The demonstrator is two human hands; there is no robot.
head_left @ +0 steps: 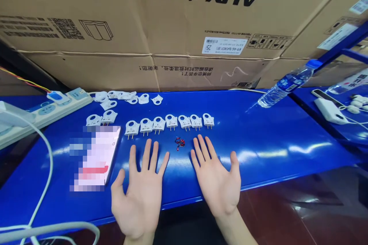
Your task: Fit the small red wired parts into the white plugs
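Observation:
Both palms face up over the front of a blue tabletop (253, 130). My left hand (142, 195) has its fingers spread and holds nothing. My right hand (217, 178) is likewise empty, thumb held apart from the fingers. Just beyond the fingertips, between the hands, lies a small tangle of red and black wires (180, 143). Behind it runs a row of several white plug housings (159, 123), each with a round hole and metal prongs. Two more housings (109, 116) lie to the left. Further back are several white ring-shaped pieces (143, 98), partly heaped.
A phone with a blurred screen (96, 157) lies left of my left hand. White power strips (47, 111) and cables (47, 153) occupy the left side. A water bottle (289, 84) stands at back right, near a white adapter (330, 111). A large cardboard box (172, 26) walls off the back.

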